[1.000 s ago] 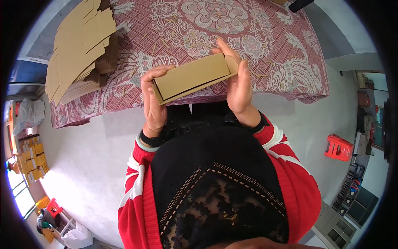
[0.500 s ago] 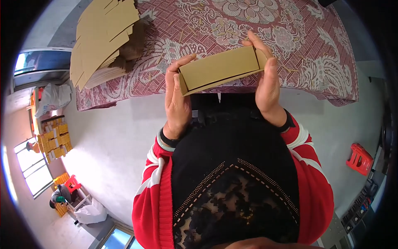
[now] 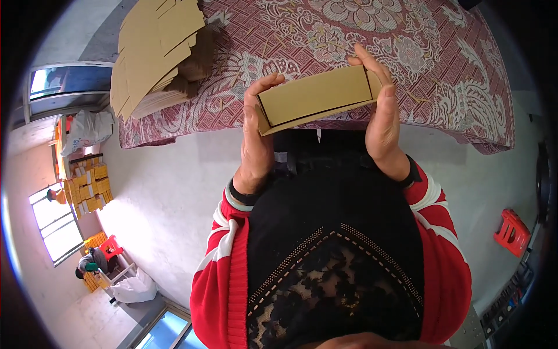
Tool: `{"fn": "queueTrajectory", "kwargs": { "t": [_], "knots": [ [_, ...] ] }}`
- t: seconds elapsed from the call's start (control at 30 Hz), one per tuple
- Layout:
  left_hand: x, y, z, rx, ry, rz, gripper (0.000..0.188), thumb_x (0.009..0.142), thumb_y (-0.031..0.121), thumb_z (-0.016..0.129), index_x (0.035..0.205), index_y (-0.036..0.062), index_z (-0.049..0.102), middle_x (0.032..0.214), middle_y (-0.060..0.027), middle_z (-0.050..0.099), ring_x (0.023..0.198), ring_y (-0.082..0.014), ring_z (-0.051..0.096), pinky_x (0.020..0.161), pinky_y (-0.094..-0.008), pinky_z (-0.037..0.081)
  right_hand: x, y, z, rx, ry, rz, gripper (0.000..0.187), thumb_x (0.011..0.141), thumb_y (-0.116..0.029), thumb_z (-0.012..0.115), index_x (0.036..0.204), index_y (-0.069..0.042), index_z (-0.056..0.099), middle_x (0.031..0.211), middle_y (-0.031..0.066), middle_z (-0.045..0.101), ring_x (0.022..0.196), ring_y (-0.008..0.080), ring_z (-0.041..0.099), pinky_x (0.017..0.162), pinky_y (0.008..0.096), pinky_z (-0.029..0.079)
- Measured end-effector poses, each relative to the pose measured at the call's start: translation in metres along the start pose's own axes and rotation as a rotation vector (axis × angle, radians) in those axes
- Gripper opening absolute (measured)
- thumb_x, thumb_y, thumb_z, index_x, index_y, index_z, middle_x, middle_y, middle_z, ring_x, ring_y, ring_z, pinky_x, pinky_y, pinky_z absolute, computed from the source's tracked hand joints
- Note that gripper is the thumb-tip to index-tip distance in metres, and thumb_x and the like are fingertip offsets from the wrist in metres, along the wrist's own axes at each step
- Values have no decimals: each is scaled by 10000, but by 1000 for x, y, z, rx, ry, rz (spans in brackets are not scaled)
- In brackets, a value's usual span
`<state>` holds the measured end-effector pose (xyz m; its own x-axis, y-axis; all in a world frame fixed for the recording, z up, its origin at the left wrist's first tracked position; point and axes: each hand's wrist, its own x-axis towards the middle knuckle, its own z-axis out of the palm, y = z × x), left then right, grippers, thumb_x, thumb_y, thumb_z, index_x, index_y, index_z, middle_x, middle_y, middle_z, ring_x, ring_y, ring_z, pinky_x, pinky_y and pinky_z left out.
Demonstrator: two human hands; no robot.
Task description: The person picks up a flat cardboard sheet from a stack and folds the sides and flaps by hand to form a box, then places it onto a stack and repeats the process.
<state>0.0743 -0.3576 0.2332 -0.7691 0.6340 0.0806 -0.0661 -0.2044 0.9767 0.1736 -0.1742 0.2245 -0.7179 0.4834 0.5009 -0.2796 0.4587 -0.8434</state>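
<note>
Looking down through the head camera, I see a plain brown cardboard box (image 3: 317,100), long, shallow and open-faced, held above the near edge of the worktop (image 3: 465,87) with its patterned maroon cloth. My left hand (image 3: 256,136) and right hand (image 3: 381,113) press flat against its two ends, fingers extended. A stack of flat cardboard blanks (image 3: 154,52) lies on the worktop's left.
</note>
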Motion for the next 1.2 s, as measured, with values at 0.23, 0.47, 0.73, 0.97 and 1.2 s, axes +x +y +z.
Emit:
{"fn": "queueTrajectory", "kwargs": {
  "t": [0.23, 0.47, 0.73, 0.97, 1.2],
  "knots": [
    [0, 2, 1, 40, 32, 14, 914, 942, 755, 229, 1486, 24, 296, 1394, -180, 461, 1305, -283, 450, 1115, -433, 313, 1, 0, -4, -8, -21, -26, 674, 1056, -463, 169, 1424, 32, 443, 1241, 168, 526, 1161, 245, 503, 1021, 360, 369],
    [2, 5, 1, 102, 1, 19, 917, 941, 761, 200, 1504, 41, 266, 1362, -160, 463, 1282, -275, 462, 1093, -410, 348, 2, 6, -6, -46, -29, -90, 655, 1057, -428, 180, 1413, 52, 447, 1255, 188, 524, 1159, 270, 508, 1028, 373, 355],
    [5, 7, -3, 181, -27, 14, 996, 898, 814, 156, 1536, 53, 227, 1366, -170, 467, 1283, -284, 466, 1087, -417, 356, 1, 6, -5, -18, -15, -87, 646, 1054, -422, 199, 1406, 55, 455, 1238, 199, 542, 1149, 273, 501, 1025, 380, 350],
    [8, 0, 6, 284, 323, 243, 967, 902, 804, 256, 1459, 18, 347, 1207, -168, 583, 1129, -245, 566, 982, -380, 430, 2, 8, -4, -67, -11, -142, 628, 1049, -408, 231, 1398, 59, 465, 1223, 201, 560, 1135, 273, 499, 1013, 378, 351],
    [-3, -11, -16, 568, 340, 486, 635, 1041, 550, 308, 1034, -28, 571, 989, -111, 548, 856, -183, 539, 789, -308, 429, 1, 6, -5, -42, -7, -145, 614, 1051, -397, 250, 1384, 68, 476, 1220, 203, 564, 1118, 277, 512, 1003, 374, 360]
  ]
}}
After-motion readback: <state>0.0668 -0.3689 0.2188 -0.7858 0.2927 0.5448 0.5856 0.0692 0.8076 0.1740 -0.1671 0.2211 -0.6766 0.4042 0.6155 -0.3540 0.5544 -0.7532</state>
